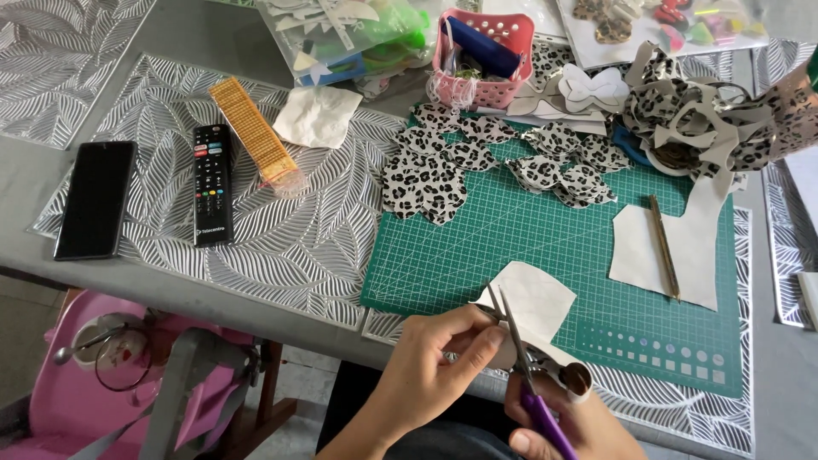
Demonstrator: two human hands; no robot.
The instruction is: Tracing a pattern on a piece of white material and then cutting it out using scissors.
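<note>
White, matte sheet, curved outline, lies near edge of the gridded green mat. Your left hand pinches its near edge. Your right hand grips purple-handled scissors; steel blades parted, long axis near-to-far, tips pointing far, slightly left. Glossy leopard-print cutouts lie far left on mat.

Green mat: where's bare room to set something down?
The green mat is free in its middle, between the leopard cutouts above, the white sheet with a pen at right and the piece being cut below. The far edge, near the pink basket and scrap pile, is crowded.
</note>
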